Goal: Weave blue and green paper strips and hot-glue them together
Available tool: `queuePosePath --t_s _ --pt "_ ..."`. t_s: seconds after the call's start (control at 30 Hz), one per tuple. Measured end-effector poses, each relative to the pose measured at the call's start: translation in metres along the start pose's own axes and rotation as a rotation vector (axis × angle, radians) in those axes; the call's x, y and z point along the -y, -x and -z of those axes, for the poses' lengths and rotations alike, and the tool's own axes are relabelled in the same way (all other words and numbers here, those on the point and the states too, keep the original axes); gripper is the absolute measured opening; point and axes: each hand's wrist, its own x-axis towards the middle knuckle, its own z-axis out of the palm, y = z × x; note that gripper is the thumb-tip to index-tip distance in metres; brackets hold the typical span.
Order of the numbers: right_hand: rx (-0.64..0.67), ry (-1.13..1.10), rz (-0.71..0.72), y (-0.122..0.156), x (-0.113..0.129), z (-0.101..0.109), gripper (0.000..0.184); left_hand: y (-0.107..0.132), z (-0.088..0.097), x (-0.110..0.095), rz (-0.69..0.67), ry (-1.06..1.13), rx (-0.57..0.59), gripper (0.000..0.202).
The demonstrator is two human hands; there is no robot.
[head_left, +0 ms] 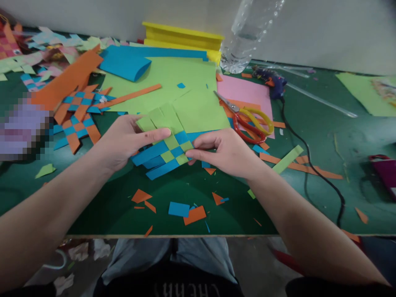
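Between my hands is a piece of woven paper strips [176, 150], blue and light green in a checkered pattern, held above the table. Loose blue ends stick out at its lower left and green ends at its upper left. My left hand [130, 136] grips its left side, the thumb lying on top and the other fingers hidden beneath. At the right corner, my right hand [219, 150] pinches the weave between thumb and fingers. Behind it lies a large light green sheet [188, 78]. Scissors [244, 117] with red and yellow handles rest to the right, blades apart.
Finished-looking orange and blue woven pieces [78, 101] lie at left beside an orange sheet [71, 76]. A water bottle [244, 37] stands at the back. A glue gun [274, 82] trails a black cord [297, 140]. Paper scraps [179, 209] litter the table's front [108, 214].
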Motion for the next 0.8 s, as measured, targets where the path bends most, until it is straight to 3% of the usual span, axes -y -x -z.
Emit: queuePosePath --t_s 0.1,0.2,0.33,0.5,0.63,0.8 --pt "0.077 0.034 -0.016 0.0 0.001 0.001 0.031 0.001 0.001 0.003 0.049 0.131 0.053 0.029" --pt "0.116 0.092 -0.005 0.001 0.001 0.0 0.026 0.0 0.003 0.006 0.042 0.076 0.027 0.028" --pt "0.001 0.027 0.025 0.001 -0.001 -0.001 0.02 -0.001 0.003 0.007 0.001 0.019 -0.004 0.031" --pt "-0.128 0.045 0.136 0.003 -0.001 -0.001 0.042 0.0 0.003 0.003 -0.042 -0.137 -0.046 0.031" --pt "-0.141 0.202 0.289 0.005 -0.003 -0.003 0.039 0.002 0.001 -0.001 -0.053 -0.217 -0.02 0.037" --pt "-0.147 0.295 0.351 0.004 -0.008 -0.005 0.028 0.003 0.001 -0.003 -0.128 -0.256 0.054 0.038"
